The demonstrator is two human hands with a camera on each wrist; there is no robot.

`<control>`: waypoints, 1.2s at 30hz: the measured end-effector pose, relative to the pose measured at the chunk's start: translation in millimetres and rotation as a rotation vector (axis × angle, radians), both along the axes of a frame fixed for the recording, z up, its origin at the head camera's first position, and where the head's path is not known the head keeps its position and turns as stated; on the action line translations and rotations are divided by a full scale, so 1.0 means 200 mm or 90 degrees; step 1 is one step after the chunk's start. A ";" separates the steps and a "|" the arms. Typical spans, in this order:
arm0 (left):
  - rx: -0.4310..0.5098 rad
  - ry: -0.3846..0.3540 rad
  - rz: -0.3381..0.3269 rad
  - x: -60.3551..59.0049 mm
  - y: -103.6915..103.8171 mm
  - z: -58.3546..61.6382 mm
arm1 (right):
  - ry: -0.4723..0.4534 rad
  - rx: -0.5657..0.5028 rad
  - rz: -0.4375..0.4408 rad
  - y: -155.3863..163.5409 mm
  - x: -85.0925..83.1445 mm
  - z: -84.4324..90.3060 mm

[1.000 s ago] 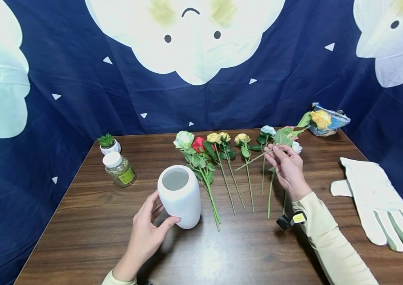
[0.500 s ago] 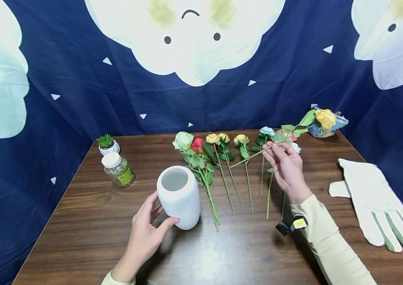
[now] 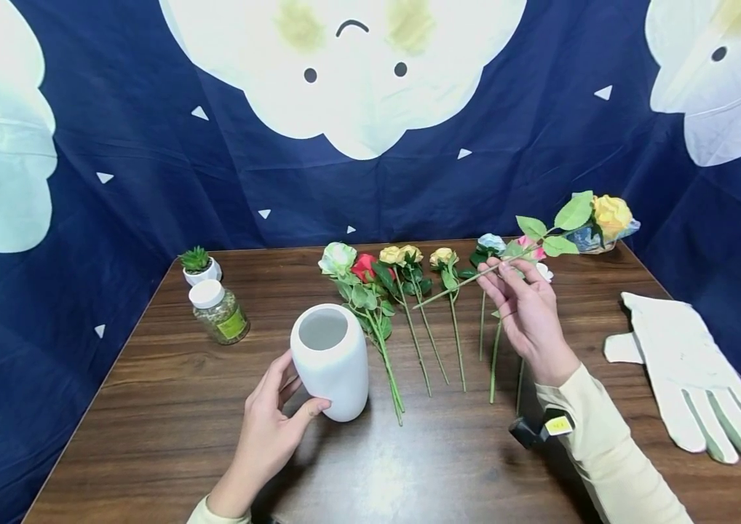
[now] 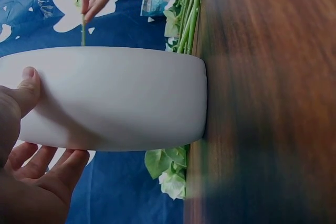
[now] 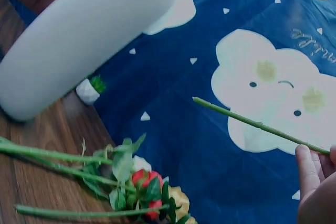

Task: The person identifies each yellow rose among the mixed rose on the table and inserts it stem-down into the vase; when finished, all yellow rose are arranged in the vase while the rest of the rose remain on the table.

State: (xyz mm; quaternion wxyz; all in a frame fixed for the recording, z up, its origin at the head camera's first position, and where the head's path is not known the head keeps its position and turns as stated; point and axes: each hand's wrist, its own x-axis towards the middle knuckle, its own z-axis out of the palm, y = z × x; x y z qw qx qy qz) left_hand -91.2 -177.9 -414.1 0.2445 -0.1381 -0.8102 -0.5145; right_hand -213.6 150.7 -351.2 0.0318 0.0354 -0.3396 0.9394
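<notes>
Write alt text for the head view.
A right hand pinches a yellow rose by its stem above a wooden table, while the left hand holds a white vase. More roses lie in a row behind.

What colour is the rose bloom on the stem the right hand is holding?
Yellow rose bloom, held by the right hand; clearest in the head view.

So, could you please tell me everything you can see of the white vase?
The white vase is a plain, matt, rounded cylinder, ceramic by its look, with a wide round mouth showing a pale, seemingly empty inside. It stands upright on the wooden table, towards the front and left of the row of flowers. The left hand holds its lower side, thumb across the front and fingers behind. Green flower stems lie just to its right; whether they touch it cannot be told.
</notes>
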 end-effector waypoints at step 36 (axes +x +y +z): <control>0.008 0.019 0.003 0.00 0.01 -0.02 | 0.089 -0.017 0.023 -0.15 0.19 0.09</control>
